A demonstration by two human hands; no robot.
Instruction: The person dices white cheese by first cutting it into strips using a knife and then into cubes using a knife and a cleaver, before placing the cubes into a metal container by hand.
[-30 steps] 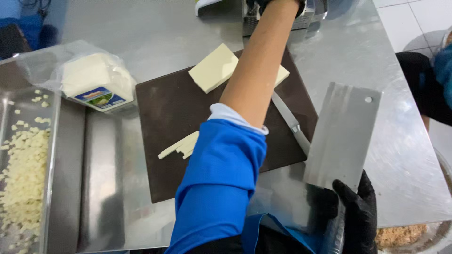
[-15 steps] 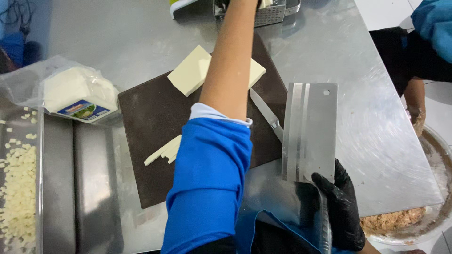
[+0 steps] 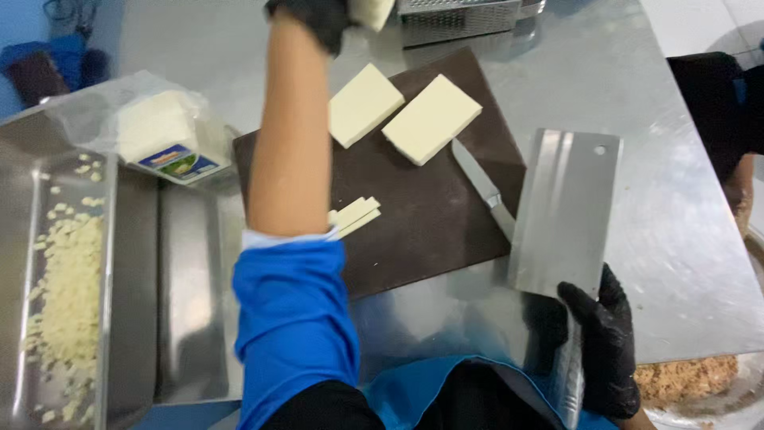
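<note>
Our left hand grips a cheese piece at the far desk edge; our right hand holds a cleaver.

The pale cheese piece sits pinched in our black-gloved left hand at the top of view, just beside a metal grater. Our right hand, also gloved, is closed round the cleaver handle, blade flat and pointing away over the right edge of the dark cutting board. On the board: two flat cheese slabs side by side at the far end, a few thin cheese strips near our forearm, and a small knife lying partly under the cleaver. Left of the board sits a wrapped cheese block in plastic, then a metal tray with diced cheese. All rests on a steel desk.
</note>
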